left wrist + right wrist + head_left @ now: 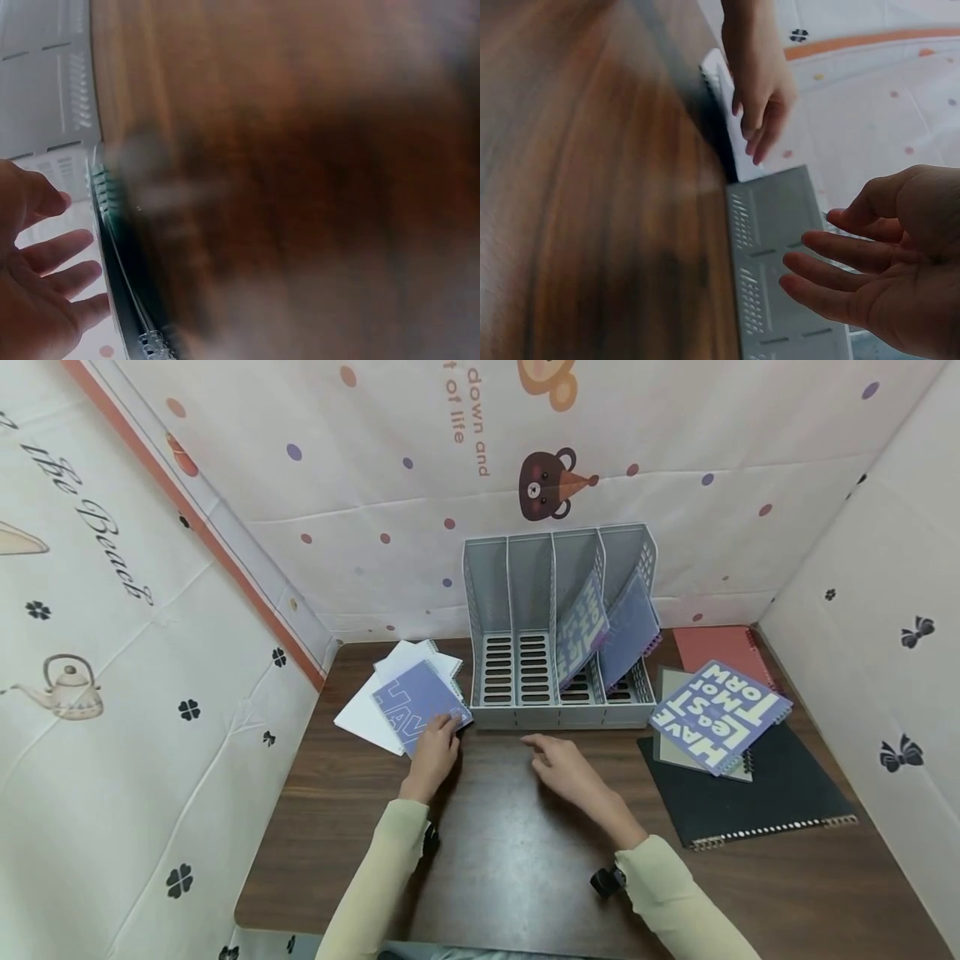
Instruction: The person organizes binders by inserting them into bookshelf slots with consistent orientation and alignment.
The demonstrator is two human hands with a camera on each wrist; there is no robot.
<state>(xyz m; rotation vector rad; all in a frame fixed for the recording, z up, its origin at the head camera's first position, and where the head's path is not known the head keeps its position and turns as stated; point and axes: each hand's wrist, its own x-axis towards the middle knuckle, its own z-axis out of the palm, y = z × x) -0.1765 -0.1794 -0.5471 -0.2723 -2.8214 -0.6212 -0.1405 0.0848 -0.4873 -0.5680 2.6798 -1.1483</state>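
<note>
A person's left hand (433, 753) is resting loosely extended fingers on a purple notebook (407, 697), which is lying over white sheets (360, 714) just left of the gray organizer (517, 718). The right hand (568, 768) is hovering at the organizer's near side, fingers relaxed, gripping nothing. Two leaning notebooks (628, 631) are occupying its two right compartments; a lettered notebook (720, 714) is lying farther right.

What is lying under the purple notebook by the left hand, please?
White pages, some spiral-bound, stick out from under the purple notebook on its left and far sides. Their middle parts, and anything else beneath, are covered.
</note>
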